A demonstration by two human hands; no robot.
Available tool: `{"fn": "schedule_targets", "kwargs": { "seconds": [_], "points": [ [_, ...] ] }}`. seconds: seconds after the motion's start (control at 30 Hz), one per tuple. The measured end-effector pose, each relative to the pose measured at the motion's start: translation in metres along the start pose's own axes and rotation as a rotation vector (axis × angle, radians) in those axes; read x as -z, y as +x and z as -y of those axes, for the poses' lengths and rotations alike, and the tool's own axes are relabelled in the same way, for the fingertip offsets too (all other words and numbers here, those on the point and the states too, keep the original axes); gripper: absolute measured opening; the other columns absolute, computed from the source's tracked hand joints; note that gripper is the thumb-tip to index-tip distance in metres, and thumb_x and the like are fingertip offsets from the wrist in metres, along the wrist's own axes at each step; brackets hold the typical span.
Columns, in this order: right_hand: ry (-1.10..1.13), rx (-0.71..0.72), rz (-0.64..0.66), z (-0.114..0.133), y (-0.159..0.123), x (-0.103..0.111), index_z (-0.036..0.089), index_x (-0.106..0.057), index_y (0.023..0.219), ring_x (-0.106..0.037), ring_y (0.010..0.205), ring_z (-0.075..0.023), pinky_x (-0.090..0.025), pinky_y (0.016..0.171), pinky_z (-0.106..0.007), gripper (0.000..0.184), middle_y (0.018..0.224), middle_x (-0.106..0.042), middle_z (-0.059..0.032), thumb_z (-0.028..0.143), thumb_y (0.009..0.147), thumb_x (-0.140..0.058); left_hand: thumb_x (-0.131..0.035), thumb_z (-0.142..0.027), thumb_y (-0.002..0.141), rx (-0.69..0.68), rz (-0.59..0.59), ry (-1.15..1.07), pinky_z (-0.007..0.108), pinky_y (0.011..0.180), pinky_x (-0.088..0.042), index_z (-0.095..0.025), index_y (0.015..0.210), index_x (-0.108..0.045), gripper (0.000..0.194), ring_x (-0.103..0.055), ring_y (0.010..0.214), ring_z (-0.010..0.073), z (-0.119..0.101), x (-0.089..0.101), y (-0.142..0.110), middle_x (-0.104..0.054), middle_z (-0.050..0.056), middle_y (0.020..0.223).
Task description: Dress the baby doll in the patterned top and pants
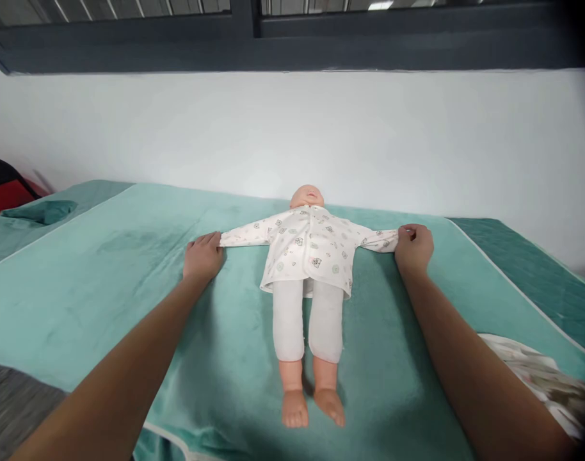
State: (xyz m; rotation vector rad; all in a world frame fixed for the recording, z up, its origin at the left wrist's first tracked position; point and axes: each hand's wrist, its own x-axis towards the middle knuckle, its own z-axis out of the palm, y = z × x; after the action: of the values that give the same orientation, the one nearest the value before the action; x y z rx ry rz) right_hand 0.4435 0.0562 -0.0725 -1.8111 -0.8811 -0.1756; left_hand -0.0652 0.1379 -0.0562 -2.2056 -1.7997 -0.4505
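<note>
A baby doll [306, 195] lies on its back, head toward the wall, with both arms out to the sides. It wears a white long-sleeved baby shirt [312, 250] with a small animal print and white pants [288, 320] that end below the knees; its feet are bare. My left hand [204, 256] is closed on the end of the sleeve on the left. At the opposite side, my right hand [415, 248] pinches the other sleeve's cuff. Both sleeves are stretched out almost straight, and the doll's hands are hidden.
A green plush blanket [120, 269] with pale trim lies under the doll. Behind it stand a white wall [254, 134] and a dark window frame [129, 48]. A patterned cloth [527, 365] lies at the right, partly behind my forearm. A red and black item [7, 192] is at far left.
</note>
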Motion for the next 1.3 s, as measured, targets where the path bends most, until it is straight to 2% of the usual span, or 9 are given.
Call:
{"fn": "schedule_targets", "kwargs": {
  "seconds": [0.13,0.2,0.37,0.6,0.77,0.87,1.0,1.17,1.3],
  "points": [
    [-0.045,-0.173,0.036,0.0,-0.003,0.006,0.02,-0.059,0.104,-0.062,0.088,-0.0279,-0.047,0.088,-0.046,0.033,0.094,-0.068,-0.0096,0.041,0.079,-0.06,-0.034,-0.026,0.095,0.012,0.014,0.003,0.046,0.1,-0.04,-0.018,0.136,-0.057,0.048,-0.055,0.129,0.0315,0.0,0.0,0.0,-0.063,0.013,0.14],
    [-0.03,-0.201,0.086,-0.001,-0.005,0.007,0.02,-0.058,0.106,-0.063,0.09,-0.0296,-0.048,0.088,-0.047,0.038,0.096,-0.07,-0.0106,0.036,0.073,-0.065,-0.033,-0.026,0.095,0.004,0.01,-0.003,0.047,0.1,-0.04,-0.018,0.136,-0.058,0.048,-0.055,0.128,0.0318,0.0,0.001,0.0,-0.063,0.013,0.139],
    [0.188,-0.144,0.273,-0.004,-0.005,0.001,0.02,-0.06,0.11,-0.068,0.091,-0.0236,-0.053,0.081,-0.038,0.051,0.112,-0.073,-0.009,0.013,0.061,-0.052,-0.035,-0.024,0.094,0.008,0.02,-0.012,0.048,0.101,-0.039,-0.017,0.136,-0.057,0.048,-0.054,0.13,0.0321,-0.001,0.002,0.001,-0.062,0.014,0.139],
    [0.306,-0.034,0.219,-0.012,0.005,-0.005,0.017,-0.06,0.12,-0.064,0.108,-0.0249,-0.051,0.095,-0.041,0.069,0.124,-0.068,-0.0116,0.011,0.054,-0.044,-0.035,-0.024,0.094,0.014,0.025,-0.005,0.046,0.101,-0.039,-0.019,0.134,-0.058,0.047,-0.054,0.129,0.0315,-0.002,0.003,0.0,-0.063,0.013,0.138],
    [0.082,0.046,0.216,-0.014,0.003,-0.004,0.017,-0.063,0.112,-0.055,0.122,-0.0278,-0.039,0.109,-0.044,0.054,0.129,-0.062,-0.0155,0.009,0.061,-0.045,-0.035,-0.024,0.094,0.017,0.033,-0.005,0.047,0.101,-0.039,-0.019,0.134,-0.058,0.047,-0.054,0.129,0.0314,-0.002,0.003,0.0,-0.062,0.012,0.14],
    [0.055,0.102,0.167,-0.01,0.001,-0.004,0.016,-0.062,0.113,-0.047,0.134,-0.0263,-0.031,0.117,-0.043,0.047,0.142,-0.052,-0.017,0.01,0.069,-0.045,-0.035,-0.025,0.094,0.009,0.021,-0.015,0.048,0.1,-0.04,-0.019,0.134,-0.058,0.047,-0.054,0.128,0.0322,-0.002,0.003,0.0,-0.063,0.013,0.139],
    [0.036,0.101,0.218,-0.005,0.0,-0.007,0.016,-0.061,0.115,-0.037,0.145,-0.0271,-0.024,0.122,-0.043,0.038,0.152,-0.042,-0.0187,0.021,0.078,-0.054,-0.034,-0.025,0.095,-0.003,0.004,-0.015,0.048,0.098,-0.041,-0.019,0.133,-0.058,0.046,-0.056,0.125,0.0332,-0.002,0.003,0.0,-0.065,0.013,0.136],
    [-0.001,0.054,0.265,-0.004,-0.002,-0.013,0.015,-0.062,0.115,-0.031,0.148,-0.03,-0.027,0.121,-0.045,0.038,0.156,-0.033,-0.0217,0.032,0.082,-0.061,-0.035,-0.025,0.095,0.007,0.006,-0.013,0.048,0.099,-0.04,-0.017,0.136,-0.057,0.047,-0.055,0.126,0.0328,-0.002,0.002,0.0,-0.064,0.014,0.137],
    [-0.105,0.047,0.282,-0.003,-0.003,-0.012,0.016,-0.064,0.111,-0.044,0.137,-0.0309,-0.034,0.115,-0.049,0.032,0.138,-0.051,-0.0201,0.033,0.085,-0.056,-0.034,-0.026,0.096,0.001,-0.006,-0.009,0.048,0.098,-0.041,-0.017,0.138,-0.056,0.048,-0.056,0.125,0.0329,-0.001,0.0,0.0,-0.064,0.014,0.137]
  ]
}}
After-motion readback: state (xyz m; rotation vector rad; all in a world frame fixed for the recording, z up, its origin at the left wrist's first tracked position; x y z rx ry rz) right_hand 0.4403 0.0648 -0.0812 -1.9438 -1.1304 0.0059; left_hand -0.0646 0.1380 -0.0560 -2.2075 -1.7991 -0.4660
